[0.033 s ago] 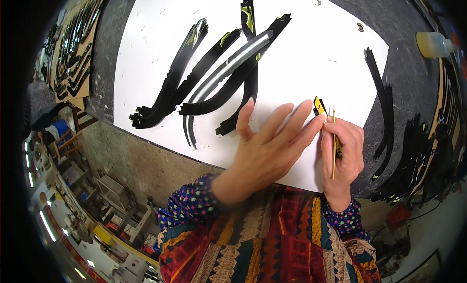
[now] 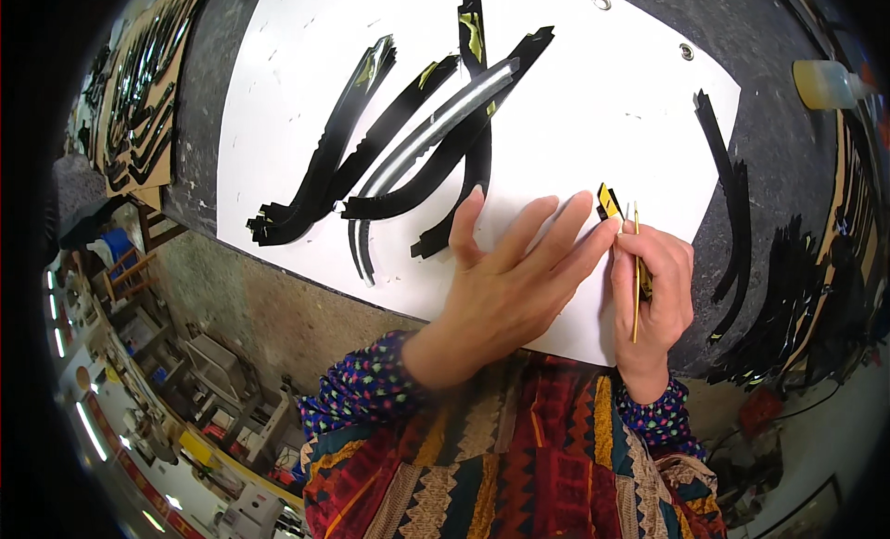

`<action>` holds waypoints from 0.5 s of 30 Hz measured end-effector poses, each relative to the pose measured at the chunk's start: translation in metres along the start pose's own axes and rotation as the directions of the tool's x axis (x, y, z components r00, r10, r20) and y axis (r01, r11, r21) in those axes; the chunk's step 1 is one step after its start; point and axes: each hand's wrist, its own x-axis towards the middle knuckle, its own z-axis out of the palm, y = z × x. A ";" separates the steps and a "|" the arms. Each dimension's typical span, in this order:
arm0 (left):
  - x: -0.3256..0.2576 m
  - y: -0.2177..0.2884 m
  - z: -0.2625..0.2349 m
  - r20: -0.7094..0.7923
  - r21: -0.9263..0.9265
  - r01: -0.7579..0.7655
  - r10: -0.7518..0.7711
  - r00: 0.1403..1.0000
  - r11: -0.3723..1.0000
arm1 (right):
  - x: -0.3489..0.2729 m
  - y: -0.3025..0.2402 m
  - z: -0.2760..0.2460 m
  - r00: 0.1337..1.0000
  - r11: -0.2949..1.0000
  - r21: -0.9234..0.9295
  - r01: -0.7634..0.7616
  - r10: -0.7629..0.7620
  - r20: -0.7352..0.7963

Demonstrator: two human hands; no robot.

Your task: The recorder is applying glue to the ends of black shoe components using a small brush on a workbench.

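Note:
My left hand (image 2: 510, 289) lies palm down over a white board (image 2: 593, 94), fingers stretched and apart. Its index fingertip touches a short black strip with a yellow end (image 2: 608, 200). Most of that strip is hidden by my fingers. My right hand (image 2: 658, 293) is closed in a pinch around a thin gold-coloured rod-like tool (image 2: 636, 298), whose slim pale tip points away beside the strip. I cannot tell the tool's exact kind. Left of my left hand, several curved black strips (image 2: 371, 140) lie crossed on the board, some with yellow patches, one with a shiny grey face (image 2: 436, 122).
Two metal eyelets (image 2: 687, 51) sit in the board's far right part. A squeeze bottle (image 2: 821, 85) with yellowish liquid lies at the right. More black strips (image 2: 738, 205) rest on the dark tabletop (image 2: 204, 85) and on cardboard (image 2: 153, 122) at the far left.

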 end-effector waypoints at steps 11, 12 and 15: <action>0.003 -0.010 -0.006 0.056 -0.100 -0.009 0.015 0.998 0.995 | 0.000 0.001 0.000 0.999 0.999 -0.006 0.040 -0.040 0.002; 0.003 -0.010 -0.007 0.058 -0.099 -0.012 0.018 0.998 0.995 | 0.000 0.001 -0.001 0.999 0.999 -0.003 0.045 -0.045 0.002; 0.003 -0.010 -0.007 0.064 -0.092 -0.016 0.022 0.998 0.996 | 0.000 0.001 -0.001 0.998 0.998 0.000 0.055 -0.055 0.001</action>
